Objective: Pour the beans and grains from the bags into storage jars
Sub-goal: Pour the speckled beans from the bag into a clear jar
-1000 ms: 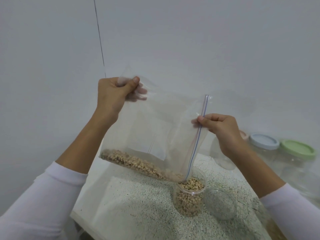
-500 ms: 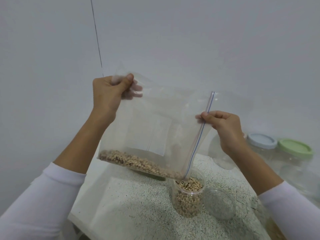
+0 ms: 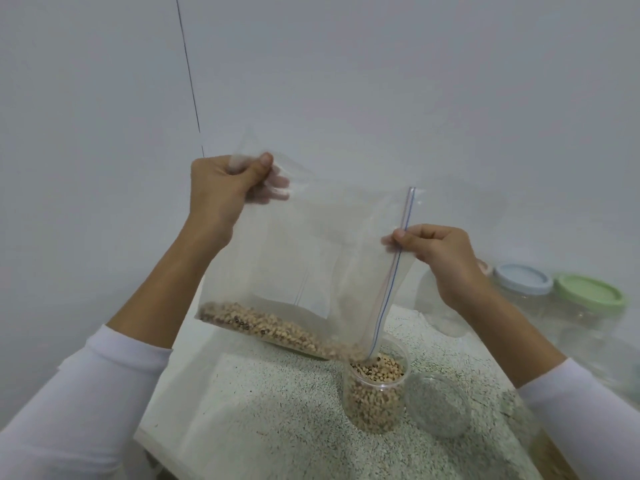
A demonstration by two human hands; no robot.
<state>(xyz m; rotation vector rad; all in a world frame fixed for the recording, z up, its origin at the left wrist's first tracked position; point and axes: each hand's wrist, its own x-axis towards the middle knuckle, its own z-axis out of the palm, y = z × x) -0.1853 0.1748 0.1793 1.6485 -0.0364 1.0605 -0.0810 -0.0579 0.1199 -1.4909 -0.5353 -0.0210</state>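
Beans (image 3: 273,327), pale tan with dark eyes, lie along the lower edge of a clear plastic zip-top bag (image 3: 322,258) held tilted in the air by both hands. Nearest the viewer, below the bag's lowest corner, stands a small clear round plastic jar (image 3: 376,400) on a speckled white-and-grey stone countertop (image 3: 263,410); it is nearly full of the same beans, and the bag's open corner dips just into its mouth. Just to the right of that jar, touching or nearly so, lies a clear round plastic lid (image 3: 438,405) on the counter.

Higher up, the right hand (image 3: 440,254) pinches the bag's red-and-blue zip strip (image 3: 394,271) between thumb and curled fingers, partway along the strip, which runs steeply down from above this grip to the jar's mouth. Up and to the left of that grip, the left hand (image 3: 225,192) holds the bag's opposite top corner bunched between thumb and fingers, the fingers showing through the plastic. Both forearms emerge from white sleeves.

Beyond the right hand, by the wall, stand larger clear plastic jars: one with a pale blue lid (image 3: 523,278), one to its right with a pale green lid (image 3: 588,294), and a third mostly hidden behind the wrist. A plain light grey wall (image 3: 381,81) with a thin dark vertical line fills the background.
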